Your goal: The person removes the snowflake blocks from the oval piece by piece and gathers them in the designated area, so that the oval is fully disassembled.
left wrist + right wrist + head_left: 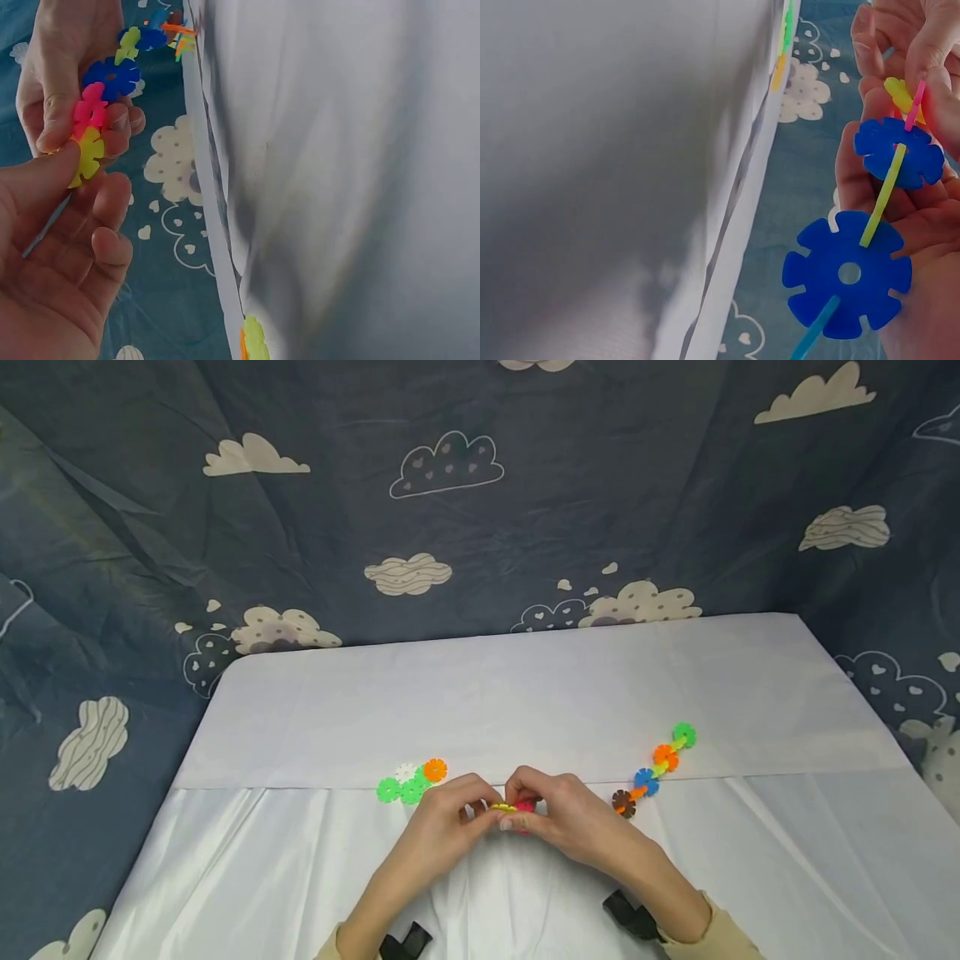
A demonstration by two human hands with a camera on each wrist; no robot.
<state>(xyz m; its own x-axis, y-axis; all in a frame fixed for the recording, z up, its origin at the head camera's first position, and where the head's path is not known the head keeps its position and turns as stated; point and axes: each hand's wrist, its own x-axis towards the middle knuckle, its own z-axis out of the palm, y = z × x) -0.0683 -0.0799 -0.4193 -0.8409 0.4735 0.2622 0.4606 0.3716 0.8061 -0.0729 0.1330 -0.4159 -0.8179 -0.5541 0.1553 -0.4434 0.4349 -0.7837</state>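
Note:
Between thumb and fingers, my left hand (444, 817) pinches a yellow flower-shaped interlocking disc (91, 153). My right hand (577, 817) grips a pink disc (90, 109) right against it, and the two overlap at their edges. From the pink piece a chain of slotted discs runs on: a blue disc (900, 153), a yellow-green one (885, 195) seen edge-on, a second blue disc (817, 255) and a light-blue one (814, 330). Along my right palm hangs this part of the chain, hidden by the hand in the head view.
Right of my hands, linked brown (623, 803), blue (647, 782), orange (665, 757) and green discs (684, 734) lie in a line on the white cloth (480, 710). Loose green (388, 790), white (405, 772) and orange discs (435, 770) lie left. A dark cloud-print curtain (465, 535) hangs behind.

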